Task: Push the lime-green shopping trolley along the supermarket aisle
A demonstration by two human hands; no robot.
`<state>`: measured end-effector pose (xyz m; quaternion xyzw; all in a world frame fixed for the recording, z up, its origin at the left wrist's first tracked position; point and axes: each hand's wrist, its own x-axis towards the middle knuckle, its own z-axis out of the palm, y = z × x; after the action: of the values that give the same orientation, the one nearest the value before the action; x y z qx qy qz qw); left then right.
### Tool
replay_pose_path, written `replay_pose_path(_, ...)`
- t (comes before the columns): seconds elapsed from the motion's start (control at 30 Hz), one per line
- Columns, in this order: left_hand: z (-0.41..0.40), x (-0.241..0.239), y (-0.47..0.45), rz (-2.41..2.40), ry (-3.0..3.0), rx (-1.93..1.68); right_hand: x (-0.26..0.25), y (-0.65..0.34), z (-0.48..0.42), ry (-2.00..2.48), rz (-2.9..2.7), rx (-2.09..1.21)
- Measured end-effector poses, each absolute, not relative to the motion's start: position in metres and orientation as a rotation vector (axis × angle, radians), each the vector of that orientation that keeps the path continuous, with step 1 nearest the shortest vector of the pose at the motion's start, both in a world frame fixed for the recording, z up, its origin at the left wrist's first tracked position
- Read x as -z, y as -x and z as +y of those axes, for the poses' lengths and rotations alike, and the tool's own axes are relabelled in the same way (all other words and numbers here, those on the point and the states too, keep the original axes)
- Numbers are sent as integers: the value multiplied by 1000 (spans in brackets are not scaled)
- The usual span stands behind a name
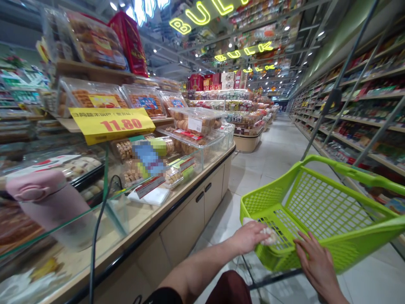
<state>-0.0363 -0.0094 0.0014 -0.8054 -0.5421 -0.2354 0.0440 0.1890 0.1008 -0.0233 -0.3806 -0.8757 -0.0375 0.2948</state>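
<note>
A bright green plastic shopping basket point(319, 207) sits on a cart frame in front of me, and I see nothing lying in it. My left hand point(253, 236) reaches over its near rim, closed on a small pale crumpled thing point(268, 237) that I cannot make out. My right hand point(313, 259) rests flat with fingers spread against the basket's near outer wall.
A glass-fronted counter point(177, 198) with packed biscuits and a yellow 11.80 price sign point(110, 122) runs along my left. A pink flask point(50, 202) stands on it. Stocked shelves point(363, 105) line the right. A tiled aisle point(272, 156) runs ahead between them.
</note>
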Motion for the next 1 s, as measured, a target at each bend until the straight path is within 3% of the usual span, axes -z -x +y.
replay_pose_path(0.17, 6, 2, 44, -1899, 2327, 769, 14, -194, 89, 1269, -2205, 167)
replay_pose_path(0.53, 4, 2, 1, -1474, 2602, 789, 30, -231, 103, 1431, -2070, -146)
replay_pose_path(0.77, 25, 3, 31, -1878, 2337, 868, 20, -243, 91, 1413, -1937, -205)
replay_pose_path(1.0, 14, 13, -52, -1704, 2542, 1036, 20, -246, 96, 1426, -1819, -299)
